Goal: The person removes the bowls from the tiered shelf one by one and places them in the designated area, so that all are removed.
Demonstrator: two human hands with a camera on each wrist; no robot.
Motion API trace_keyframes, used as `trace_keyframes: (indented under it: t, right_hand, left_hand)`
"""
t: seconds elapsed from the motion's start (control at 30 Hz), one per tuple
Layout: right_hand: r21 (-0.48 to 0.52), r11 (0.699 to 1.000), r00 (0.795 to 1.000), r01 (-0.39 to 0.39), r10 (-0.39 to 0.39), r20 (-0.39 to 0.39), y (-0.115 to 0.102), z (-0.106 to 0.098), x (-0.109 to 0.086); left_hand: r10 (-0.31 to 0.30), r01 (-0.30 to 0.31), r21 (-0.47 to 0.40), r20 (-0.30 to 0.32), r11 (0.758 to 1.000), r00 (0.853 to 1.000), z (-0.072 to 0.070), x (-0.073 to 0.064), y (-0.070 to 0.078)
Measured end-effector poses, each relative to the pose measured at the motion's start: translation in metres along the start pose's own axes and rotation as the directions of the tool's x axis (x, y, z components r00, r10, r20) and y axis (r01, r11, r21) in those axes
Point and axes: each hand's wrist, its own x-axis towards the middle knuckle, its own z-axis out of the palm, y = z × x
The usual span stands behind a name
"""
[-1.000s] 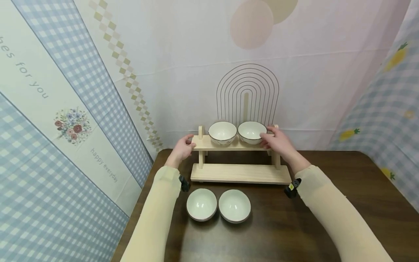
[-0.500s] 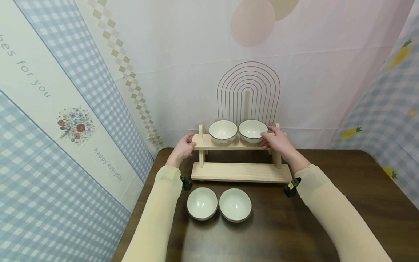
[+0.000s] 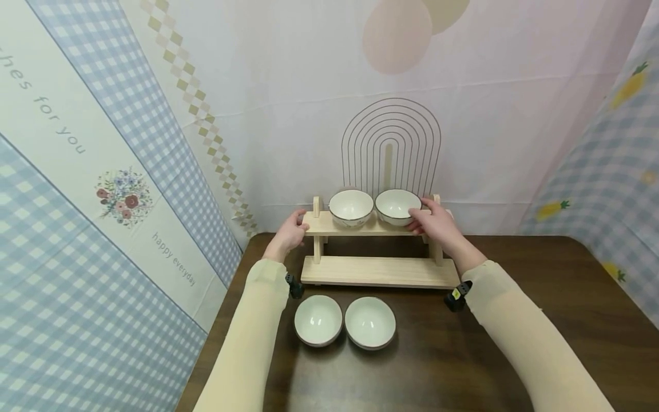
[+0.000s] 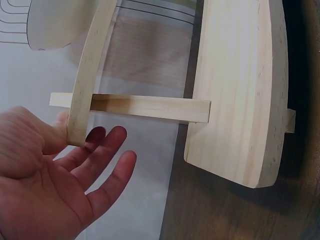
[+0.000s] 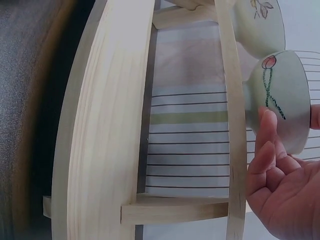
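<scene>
At the left end of a two-tier wooden shelf [image 3: 381, 272], my left hand [image 3: 289, 233] grips the upper board, thumb on top and other fingers below it. The left wrist view shows that board end [image 4: 77, 120] between thumb and fingers. My right hand [image 3: 437, 224] holds the right-hand bowl [image 3: 397, 205] on the upper board, fingers against its side. In the right wrist view this bowl [image 5: 287, 110] bears a painted flower with a green stem. Another white bowl [image 3: 351, 206] with a dark rim stands close by on its left. Both sit upright.
Two more white bowls, a left one [image 3: 318, 320] and a right one [image 3: 370, 323], stand side by side on the dark wooden table [image 3: 437, 355] in front of the shelf. Behind the shelf hangs a printed cloth [image 3: 293, 143], with checked cloth at both sides.
Both hands and all the bowls keep their places. Only the head view has shifted slightly.
</scene>
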Motion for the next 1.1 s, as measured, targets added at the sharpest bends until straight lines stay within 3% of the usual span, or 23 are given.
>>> trace_keyframes:
  t: [1.1]
  right_hand:
    - [0.004, 1.000, 0.999, 0.027, -0.027, 0.036, 0.004, -0.017, 0.035]
  left_hand:
    - [-0.037, 0.038, 0.020, -0.070, 0.999, 0.997, 0.013, 0.012, 0.011]
